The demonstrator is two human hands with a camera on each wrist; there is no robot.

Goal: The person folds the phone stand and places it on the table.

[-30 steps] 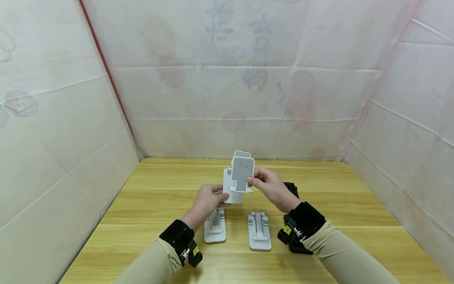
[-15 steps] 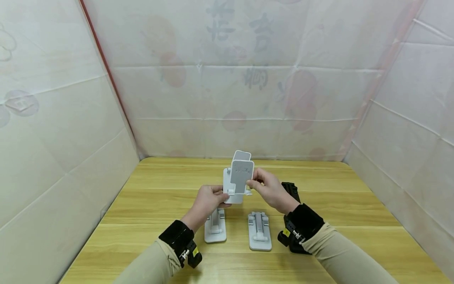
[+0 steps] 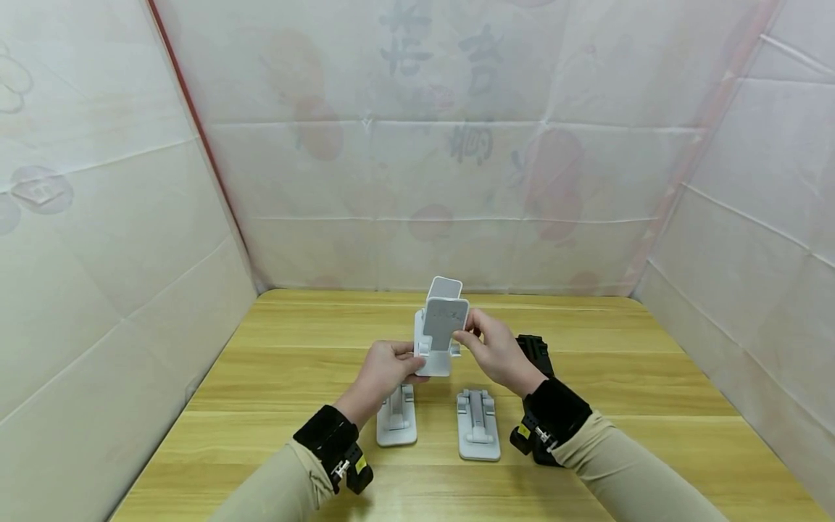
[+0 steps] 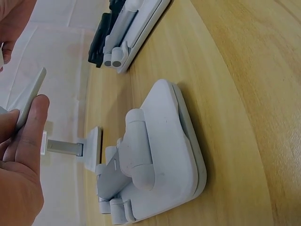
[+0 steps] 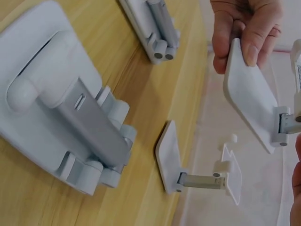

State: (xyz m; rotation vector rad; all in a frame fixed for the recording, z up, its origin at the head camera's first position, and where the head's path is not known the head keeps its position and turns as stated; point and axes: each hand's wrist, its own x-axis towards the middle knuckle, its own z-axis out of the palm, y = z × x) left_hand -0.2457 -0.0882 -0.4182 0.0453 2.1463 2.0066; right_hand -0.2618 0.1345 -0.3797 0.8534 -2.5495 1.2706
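Note:
In the head view, my left hand [image 3: 385,366] pinches the base of a white phone stand [image 3: 446,322], thumb on the near face. My right hand [image 3: 499,348] grips the right edge of the stand's grey-padded upper plate. The held stand is raised off the table and unfolded. In the right wrist view, the left thumb and fingers clasp its base plate [image 5: 249,94], which is hinged to a grey arm. Behind it is another unfolded stand [image 5: 203,181] on the table, partly hidden in the head view.
Two folded white phone stands lie on the wooden table [image 3: 261,435]: a left one [image 3: 396,424], partly under my left hand, and a right one [image 3: 478,428]. A black object [image 3: 536,352] lies beneath my right forearm. Pale sheets [image 3: 417,174] enclose the table's back and sides.
The held stand's upper plate has tipped, its top edge dropping slightly. My right hand shifted a little left with it. The held base moved slightly right with my left hand.

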